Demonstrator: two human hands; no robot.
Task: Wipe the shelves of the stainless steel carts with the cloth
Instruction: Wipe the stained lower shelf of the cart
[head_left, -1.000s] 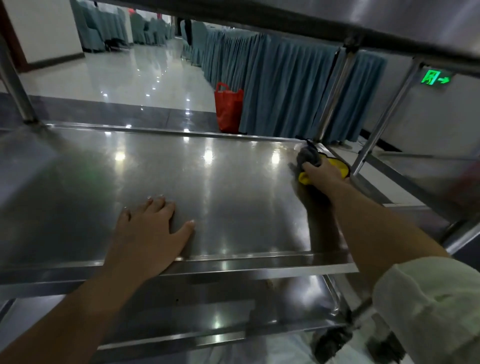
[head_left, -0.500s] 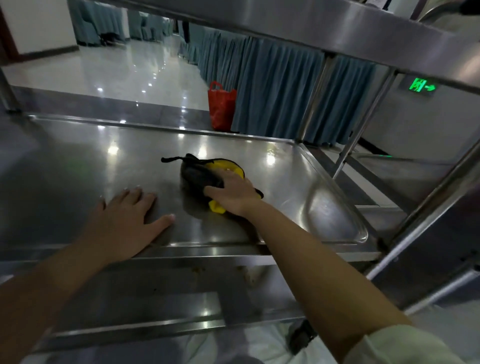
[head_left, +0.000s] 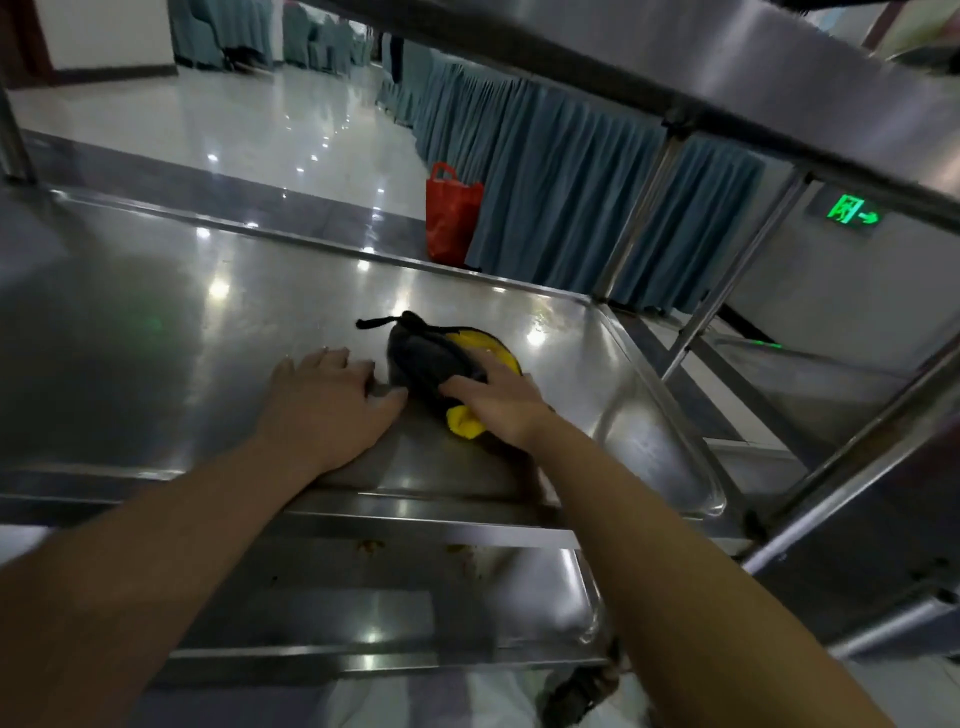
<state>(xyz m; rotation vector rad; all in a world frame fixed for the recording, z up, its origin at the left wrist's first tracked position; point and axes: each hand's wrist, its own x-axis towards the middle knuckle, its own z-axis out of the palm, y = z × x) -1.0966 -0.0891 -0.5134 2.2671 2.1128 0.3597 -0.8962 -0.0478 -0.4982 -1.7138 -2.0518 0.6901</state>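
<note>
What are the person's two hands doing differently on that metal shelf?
The left hand lies flat and bare on the shelf, fingers spread, holding nothing. The right hand presses down on the black and yellow cloth, which sits between it and the steel. The left hand looks like a brace; the right does the wiping. Both rest on the same middle shelf.

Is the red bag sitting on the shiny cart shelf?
No, the red bag stands on the floor beyond the shelf, beside the blue curtain.

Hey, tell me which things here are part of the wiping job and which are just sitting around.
Part of the job:
cloth
middle shelf
lower shelf
right hand
left hand

Just around:
red bag
blue curtains
exit sign
</note>
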